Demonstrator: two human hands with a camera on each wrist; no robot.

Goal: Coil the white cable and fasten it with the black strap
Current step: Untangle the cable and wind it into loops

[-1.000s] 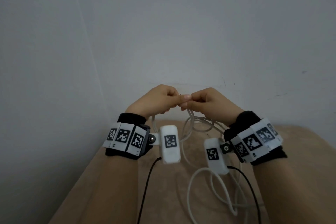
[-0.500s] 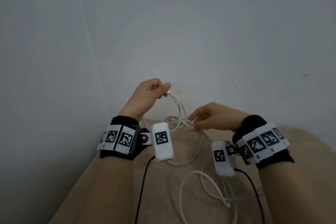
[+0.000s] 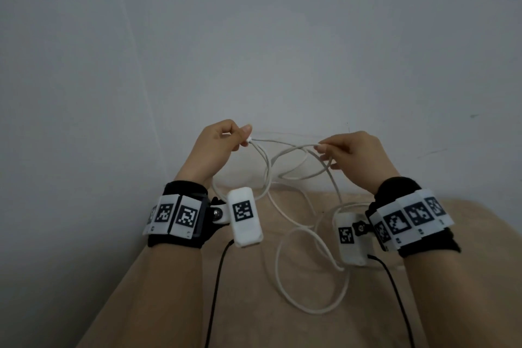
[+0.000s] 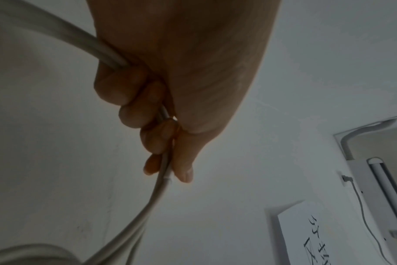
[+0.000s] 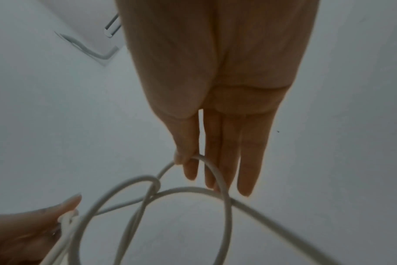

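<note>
The white cable [image 3: 285, 206] hangs in loose loops between my raised hands and trails down onto the beige surface. My left hand [image 3: 244, 138] pinches one cable end between thumb and forefinger, its other fingers curled round the strands [image 4: 156, 193]. My right hand [image 3: 322, 150] is level with it and pinches the cable [image 5: 215, 172] between thumb and forefinger, its other fingers stretched out. In the right wrist view the left hand [image 5: 34, 229] holds the white end piece [image 5: 67, 217]. No black strap shows in any view.
A beige cloth-covered surface [image 3: 240, 313] lies below my forearms, right against a plain grey wall [image 3: 254, 37]. Thin black leads [image 3: 216, 285] run back from the wrist cameras. A white sheet with writing [image 4: 324, 236] shows in the left wrist view.
My hands were touching at the fingertips a second ago. They have since drawn apart, and the right hand rose to the left's height, stretching a span of cable between them.
</note>
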